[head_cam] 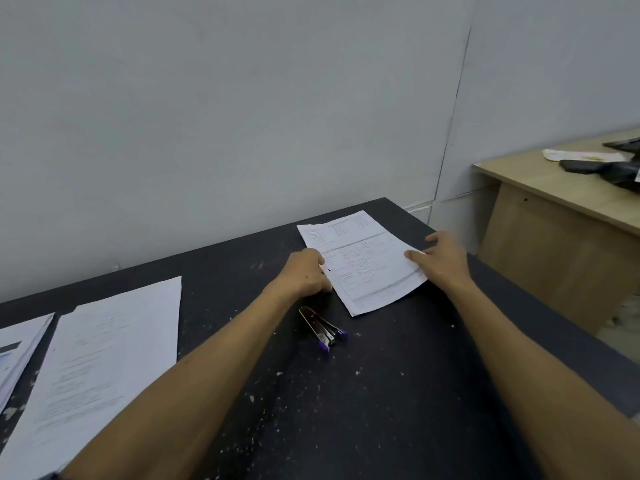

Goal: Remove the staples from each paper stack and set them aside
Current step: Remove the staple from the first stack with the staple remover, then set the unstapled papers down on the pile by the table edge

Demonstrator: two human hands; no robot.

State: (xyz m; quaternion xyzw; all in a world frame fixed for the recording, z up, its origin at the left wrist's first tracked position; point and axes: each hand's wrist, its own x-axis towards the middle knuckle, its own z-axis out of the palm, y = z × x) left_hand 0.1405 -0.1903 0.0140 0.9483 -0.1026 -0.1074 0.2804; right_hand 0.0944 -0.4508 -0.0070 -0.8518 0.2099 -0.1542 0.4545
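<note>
We've got the paper stack [360,261] flat at the far right of the dark table [381,393]: right hand [441,261] has its thumb on top of the right edge with the fingers seemingly under it, left hand [306,273] sits curled at the left edge, though we can't tell if it's pinching the sheets. Looks like we're squaring it up, staple likely not out yet. Next we need the stapler [322,327], lying just beside the stack; other stacks [93,368] wait far left.
</note>
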